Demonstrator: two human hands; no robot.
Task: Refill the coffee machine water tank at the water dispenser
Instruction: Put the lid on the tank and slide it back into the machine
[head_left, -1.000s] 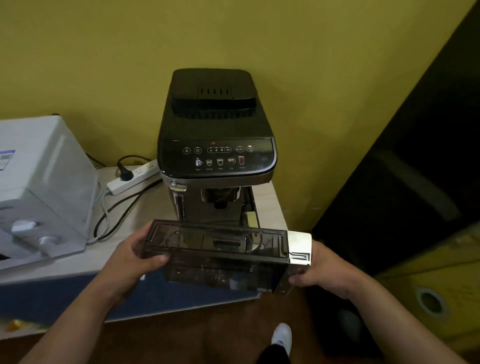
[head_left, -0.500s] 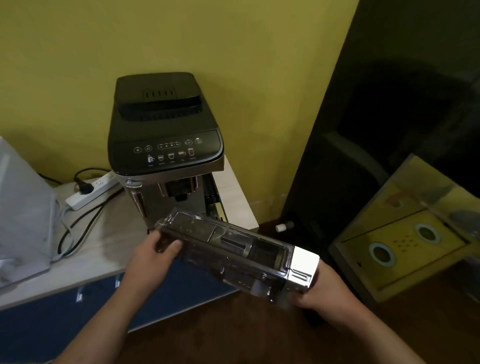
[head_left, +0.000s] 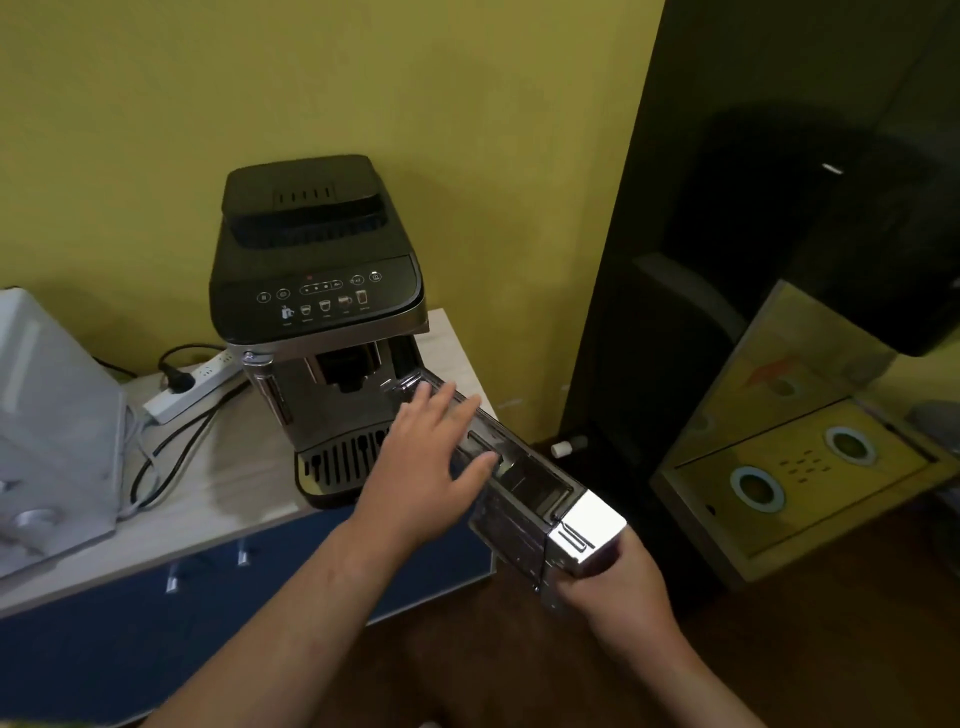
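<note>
The black coffee machine (head_left: 317, 291) stands on a pale counter (head_left: 208, 499) against the yellow wall. The clear smoky water tank (head_left: 524, 493) with a chrome end cap points lengthwise toward the machine's right side, its far end near the open slot. My right hand (head_left: 613, 592) grips the tank's chrome near end from below. My left hand (head_left: 431, 457) lies flat with spread fingers over the tank's top and left side. No water shows clearly inside the tank.
A white appliance (head_left: 52, 426) sits at the counter's left. A white power strip (head_left: 192, 389) with black cables lies behind it. Blue drawers (head_left: 156, 623) run under the counter. A dark cabinet (head_left: 727, 260) and a yellow box (head_left: 795, 467) stand at the right.
The tank has swung from lying crosswise in front of me to pointing end-on at the machine's right side. My left hand has left its end grip and now rests open over the tank.
</note>
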